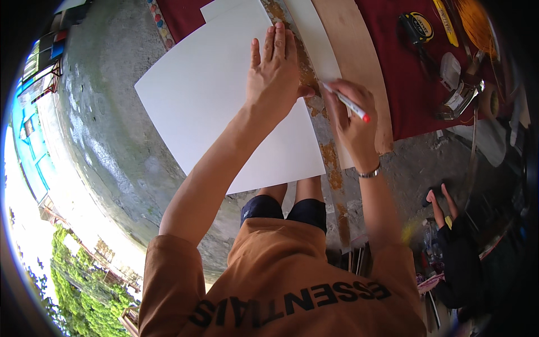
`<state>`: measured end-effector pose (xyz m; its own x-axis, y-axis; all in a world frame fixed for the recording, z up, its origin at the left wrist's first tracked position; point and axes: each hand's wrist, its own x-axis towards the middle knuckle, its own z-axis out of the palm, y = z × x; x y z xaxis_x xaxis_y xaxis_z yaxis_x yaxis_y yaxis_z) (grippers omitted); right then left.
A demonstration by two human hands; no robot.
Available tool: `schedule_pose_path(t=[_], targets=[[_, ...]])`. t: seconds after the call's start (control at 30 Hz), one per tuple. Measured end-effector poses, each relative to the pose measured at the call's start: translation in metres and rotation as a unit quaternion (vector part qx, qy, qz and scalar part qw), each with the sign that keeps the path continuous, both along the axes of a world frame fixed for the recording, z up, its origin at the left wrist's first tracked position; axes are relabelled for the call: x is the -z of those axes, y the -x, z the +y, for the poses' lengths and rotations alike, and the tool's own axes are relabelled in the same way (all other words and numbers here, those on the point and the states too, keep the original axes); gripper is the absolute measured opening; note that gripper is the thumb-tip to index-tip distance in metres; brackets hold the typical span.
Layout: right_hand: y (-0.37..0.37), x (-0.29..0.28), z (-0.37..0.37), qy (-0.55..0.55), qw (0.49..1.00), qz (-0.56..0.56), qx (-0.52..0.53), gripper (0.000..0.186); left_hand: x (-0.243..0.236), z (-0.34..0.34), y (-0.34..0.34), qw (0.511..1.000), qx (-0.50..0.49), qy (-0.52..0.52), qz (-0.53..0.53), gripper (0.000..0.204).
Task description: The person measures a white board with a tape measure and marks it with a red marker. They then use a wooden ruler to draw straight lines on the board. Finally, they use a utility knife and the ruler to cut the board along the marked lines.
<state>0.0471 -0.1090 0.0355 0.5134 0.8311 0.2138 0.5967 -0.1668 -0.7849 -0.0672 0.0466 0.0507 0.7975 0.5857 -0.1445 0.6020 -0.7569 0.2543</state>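
Note:
A large white sheet (202, 123) lies under my left hand (275, 73), whose fingers are stretched out flat, the thumb on a long, rust-stained metal straightedge (332, 168) running along the sheet's right edge. My right hand (356, 115) grips a white marker (351, 105) with a red end, its narrow tip pointing up-left beside the straightedge. Beyond the straightedge lie a cream strip (314, 42) and a pale wooden board (362, 62).
A dark red cloth (404, 106) at right holds a tape measure (421, 28), a yellow tool (446, 19), an orange coil (474, 17) and clear and metal items (456, 101). Another person's legs (441, 208) show at lower right. Greenery (70, 269) is outside at left.

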Motion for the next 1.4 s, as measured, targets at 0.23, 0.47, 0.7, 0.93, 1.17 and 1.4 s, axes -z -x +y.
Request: schedule_pose_path(t=[0.23,0.47,0.7,0.93,1.17,1.4], targets=[[0.043,-0.030,-0.138,0.116,0.993,0.036,0.006,0.017,0.006,0.002,0.001,1.000,0.013,-0.012,0.018,0.120],[0.051,-0.062,-0.228,0.153,0.987,-0.015,0.042,0.027,0.016,0.013,0.018,0.999,0.021,-0.009,-0.037,0.113],[0.129,-0.016,-0.240,0.251,0.961,0.017,0.112,0.036,0.020,0.141,0.120,0.993,-0.092,-0.074,0.000,0.088],[0.135,-0.005,-0.243,0.215,0.954,0.118,0.170,0.045,-0.012,0.195,0.141,0.994,-0.005,-0.045,0.095,0.047],[0.094,-0.050,-0.262,0.173,0.965,0.012,0.199,0.042,-0.080,0.224,0.155,0.898,-0.145,0.414,-0.022,0.025],[0.077,-0.079,-0.249,0.139,0.958,-0.008,0.249,0.041,-0.115,0.230,0.312,0.808,-0.324,0.384,-0.308,0.042]])
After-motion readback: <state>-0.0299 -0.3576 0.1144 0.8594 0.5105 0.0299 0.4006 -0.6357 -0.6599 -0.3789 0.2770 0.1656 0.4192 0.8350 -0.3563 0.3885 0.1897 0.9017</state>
